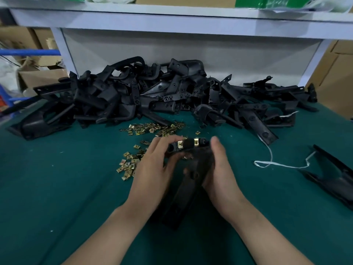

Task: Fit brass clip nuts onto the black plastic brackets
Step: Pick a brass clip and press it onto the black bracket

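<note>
A long black plastic bracket (193, 169) is held between both hands above the green table. Two brass clip nuts (188, 143) sit on its far end. My left hand (154, 167) grips the bracket's left side, fingers curled over the end next to the left nut. My right hand (219, 165) grips the right side, thumb up by the far end. Loose brass clip nuts (152, 129) lie scattered beyond the hands, and more loose nuts (129, 163) lie just left of my left hand.
A big heap of black brackets (162, 92) stretches across the back of the green table (57, 188). One bracket (336, 178) lies alone at the right beside a white strap (277, 164). A white shelf (172, 18) hangs overhead; cardboard boxes stand at both sides.
</note>
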Available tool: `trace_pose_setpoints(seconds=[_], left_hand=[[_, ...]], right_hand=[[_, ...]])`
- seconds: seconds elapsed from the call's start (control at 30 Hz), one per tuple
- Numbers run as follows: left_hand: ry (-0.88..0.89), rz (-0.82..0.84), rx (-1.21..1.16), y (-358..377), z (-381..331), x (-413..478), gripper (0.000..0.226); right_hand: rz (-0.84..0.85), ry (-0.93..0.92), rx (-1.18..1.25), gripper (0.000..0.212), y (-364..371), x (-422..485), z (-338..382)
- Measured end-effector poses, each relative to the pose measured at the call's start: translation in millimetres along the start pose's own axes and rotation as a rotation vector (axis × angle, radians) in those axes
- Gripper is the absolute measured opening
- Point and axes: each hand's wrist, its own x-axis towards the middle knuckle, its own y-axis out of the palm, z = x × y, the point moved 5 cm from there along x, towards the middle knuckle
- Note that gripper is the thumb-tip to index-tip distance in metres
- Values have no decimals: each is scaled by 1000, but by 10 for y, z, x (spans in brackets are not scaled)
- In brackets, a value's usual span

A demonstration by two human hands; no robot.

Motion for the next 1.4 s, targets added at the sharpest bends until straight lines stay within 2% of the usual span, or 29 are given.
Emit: trace_pose_setpoints(seconds=[0.03, 0.13, 0.23, 0.33, 0.63, 0.8, 0.9, 1.17, 1.4], left_hand=[[14, -6, -10, -8, -7, 4, 34], [65, -33, -67, -25, -33, 2, 27], [48, -42, -90, -16, -8, 11, 25], [30, -37, -94, -14, -3, 14, 37], [53, -4, -88, -12, -47, -7, 35], [85, 13, -72, -34, -65, -20, 40], [95, 19, -91, -25, -64, -6, 48], [137, 32, -100, -14, -67, 2, 51], [136, 27, -47, -17, -52, 20, 40]], right_hand=[[-24, -60, 23, 48, -44, 20, 35], [-117, -215, -31, 30, -211, 28, 151], [-46, -320, -282, 53, -186, -9, 203], [-8, -427, -481, 49, -117, -48, 228], [-15, -501, -645, 59, -179, -58, 255], [-2, -568, -725, 57, -166, -57, 255], [5, -581, -716, 54, -180, -40, 242], [18, -596, -723, 51, -179, -67, 249], [26, -585, -688, 50, -172, -66, 257]])
